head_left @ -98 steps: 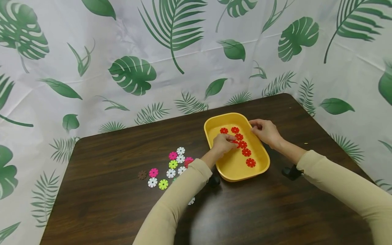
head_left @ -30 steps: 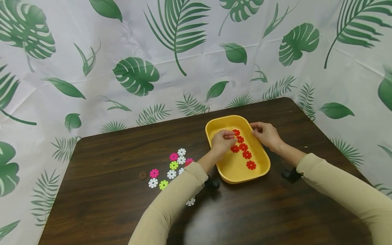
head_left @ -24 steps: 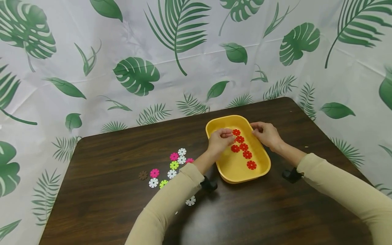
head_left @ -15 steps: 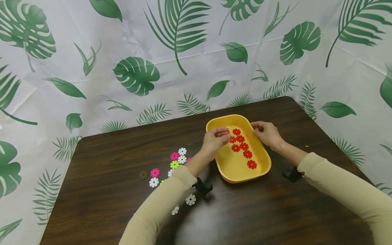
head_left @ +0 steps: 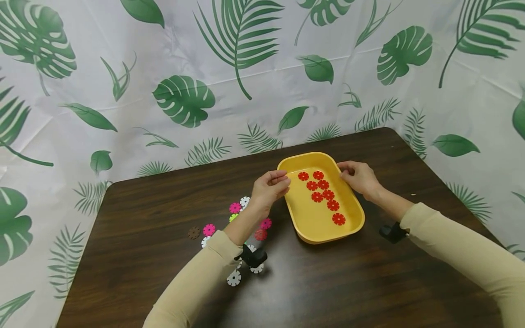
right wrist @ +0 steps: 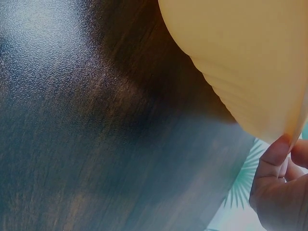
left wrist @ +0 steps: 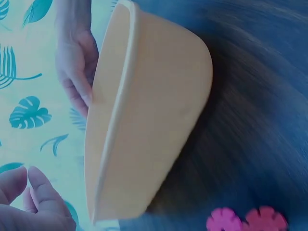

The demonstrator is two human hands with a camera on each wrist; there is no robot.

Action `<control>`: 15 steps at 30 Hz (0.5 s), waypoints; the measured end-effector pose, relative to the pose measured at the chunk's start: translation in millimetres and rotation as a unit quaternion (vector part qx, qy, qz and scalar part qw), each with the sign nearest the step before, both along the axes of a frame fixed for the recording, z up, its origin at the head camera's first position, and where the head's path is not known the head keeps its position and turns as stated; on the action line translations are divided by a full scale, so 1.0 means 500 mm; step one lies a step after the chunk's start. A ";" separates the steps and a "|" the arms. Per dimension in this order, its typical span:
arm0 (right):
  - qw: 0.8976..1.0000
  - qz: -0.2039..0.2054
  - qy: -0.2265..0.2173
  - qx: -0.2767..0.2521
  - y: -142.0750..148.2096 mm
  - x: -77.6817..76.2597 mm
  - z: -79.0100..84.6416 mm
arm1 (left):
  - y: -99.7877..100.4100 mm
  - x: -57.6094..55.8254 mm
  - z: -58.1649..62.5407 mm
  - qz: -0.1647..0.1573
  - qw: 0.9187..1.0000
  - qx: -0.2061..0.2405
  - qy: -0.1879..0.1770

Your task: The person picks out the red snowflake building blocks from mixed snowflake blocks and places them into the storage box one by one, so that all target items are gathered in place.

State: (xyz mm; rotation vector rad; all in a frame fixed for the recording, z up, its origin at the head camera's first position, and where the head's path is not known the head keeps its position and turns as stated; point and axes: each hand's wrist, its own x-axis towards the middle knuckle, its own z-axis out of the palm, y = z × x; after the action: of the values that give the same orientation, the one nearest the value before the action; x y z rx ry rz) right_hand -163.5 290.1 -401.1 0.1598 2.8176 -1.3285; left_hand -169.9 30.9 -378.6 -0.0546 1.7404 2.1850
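A yellow plastic tray (head_left: 309,223) stands on the table with several red notched discs (head_left: 338,219) lying flat inside it. My right hand (head_left: 361,178) pinches the tray's right rim near the far end; the right wrist view shows thumb and fingertips on the rim's edge. Just outside the left rim, my left hand (head_left: 265,190) is held above the table with loosely bent fingers. Nothing shows between its thumb and fingertips (left wrist: 43,190) in the left wrist view.
More notched discs lie loose left of the tray, partly hidden by the left forearm: pink (head_left: 209,229), brown (head_left: 194,233), red (head_left: 260,234), white (head_left: 234,278) and green ones. The dark wooden table (head_left: 147,218) meets a leaf-print cloth (head_left: 246,54) behind.
My left hand has drawn back leftward from over the red discs to outside the tray, uncovering them and some loose discs. My right hand has stayed at the rim.
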 end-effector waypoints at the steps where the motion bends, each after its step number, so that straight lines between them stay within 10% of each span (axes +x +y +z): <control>1: 1.000 0.000 -0.001 0.000 0.001 0.000 -0.001 | -0.007 0.001 -0.001 0.003 1.000 0.003 0.003; 15: 1.000 0.005 0.000 -0.001 0.001 0.001 0.001 | -0.097 0.017 -0.030 0.032 0.999 -0.021 0.000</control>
State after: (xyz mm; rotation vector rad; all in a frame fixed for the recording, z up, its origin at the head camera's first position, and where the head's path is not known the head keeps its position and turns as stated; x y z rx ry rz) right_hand -163.2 290.6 -400.6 0.1462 2.8131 -1.3276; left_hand -161.4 -17.7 -393.5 -0.1220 1.8093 2.1937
